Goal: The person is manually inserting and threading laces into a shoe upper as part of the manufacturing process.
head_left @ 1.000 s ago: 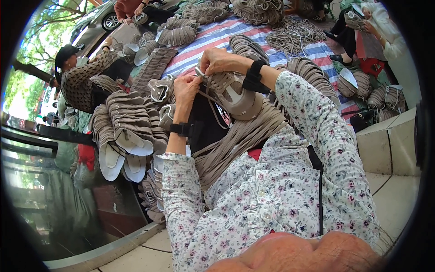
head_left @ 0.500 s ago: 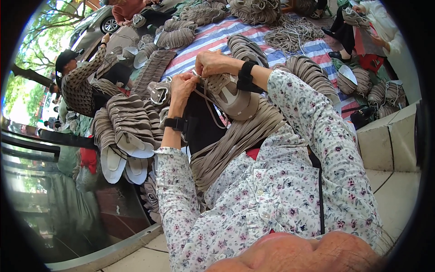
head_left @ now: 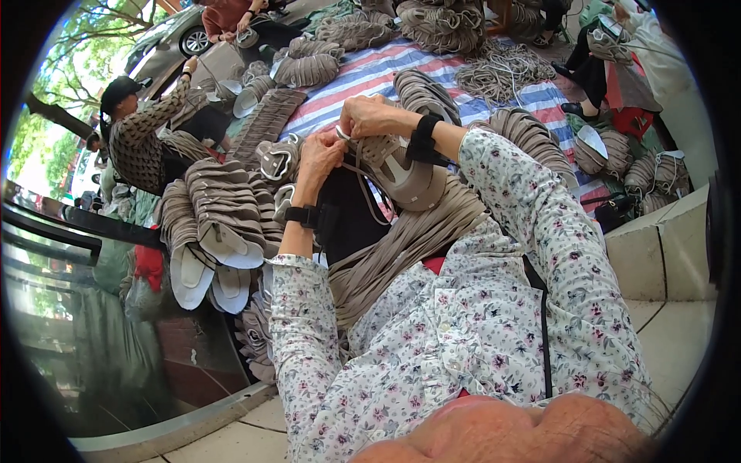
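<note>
In front of my lap both hands meet at the collar end of a grey-beige shoe upper (head_left: pixel 413 185), which hangs with its toe toward me. My right hand (head_left: pixel 374 117) is closed on the upper's edge, where a small white bit shows at the fingertips. Thumb and fingers of my left hand (head_left: pixel 319 160) are pressed together right beside it; what they pinch is too small to make out. A thin beige shoelace (head_left: pixel 372 199) loops down between the hands and the upper. Across my lap lies a thick bundle of grey-beige laces (head_left: pixel 401 251).
Stacked flat uppers with white linings (head_left: pixel 224 208) stand left of my left forearm, beside a glass pane (head_left: pixel 116 339). Ahead, a striped sheet (head_left: pixel 370 69) carries bundles of uppers and a lace heap (head_left: pixel 505 69). Co-workers sit around, one in a black cap (head_left: pixel 120 92). A tiled ledge (head_left: pixel 656 255) is at right.
The view has shifted slightly. My hands remain together at the upper's edge, with only small finger movement; the upper and hanging lace stay nearly in place.
</note>
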